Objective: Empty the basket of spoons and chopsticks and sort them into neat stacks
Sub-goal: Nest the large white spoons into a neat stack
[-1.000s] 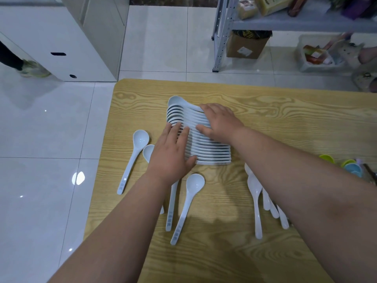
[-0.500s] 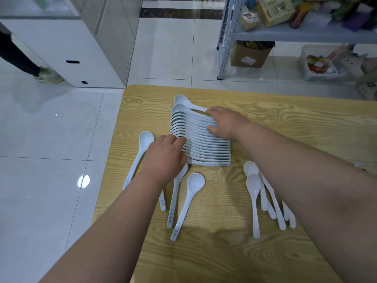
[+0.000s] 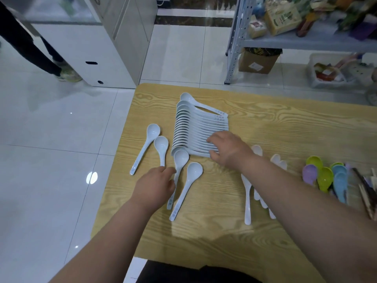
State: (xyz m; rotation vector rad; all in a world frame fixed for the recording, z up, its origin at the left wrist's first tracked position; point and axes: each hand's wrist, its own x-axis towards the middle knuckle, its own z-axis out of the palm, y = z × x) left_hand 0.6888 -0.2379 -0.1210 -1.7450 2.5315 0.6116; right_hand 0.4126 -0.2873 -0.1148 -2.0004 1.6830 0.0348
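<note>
Left hand (image 3: 155,186), fingers curled, grip unclear, meets the handle of a spoon (image 3: 180,158) lying bowl-away; right hand (image 3: 228,150) rests spread fingers on the stack (image 3: 200,127).

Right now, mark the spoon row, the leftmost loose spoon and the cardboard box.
spoon row (image 3: 201,127): head view, handles.
leftmost loose spoon (image 3: 153,130): head view, bowl.
cardboard box (image 3: 258,62): head view, front face.
</note>
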